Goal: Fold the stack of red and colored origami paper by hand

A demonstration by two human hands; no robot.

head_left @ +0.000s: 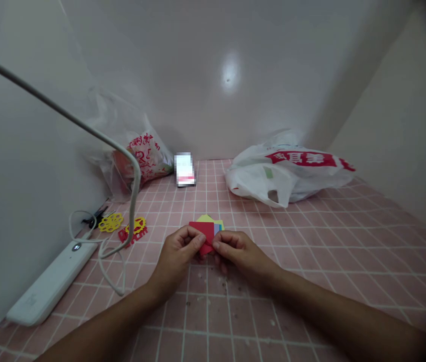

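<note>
A small red piece of paper (202, 230) is pinched between both of my hands, low in the middle of the view. My left hand (177, 251) grips its left side, thumb on top. At its lower right edge, my right hand (240, 250) is closed, thumb and forefinger on the paper. Behind the red piece stick out yellow paper (206, 218) and narrow strips of purple paper (216, 228) and blue. Whether these are held too or lie on the table, I cannot tell. The fingers under the papers are mostly hidden.
Yellow cut-outs (110, 222) and a red cut-out (139, 236) lie left on the pink tiled table (182, 322). A white power bank (52, 284) has a cable (134, 201) arching up. Behind are a phone (185, 170), a clear bag (130, 151) and a white bag (288, 173).
</note>
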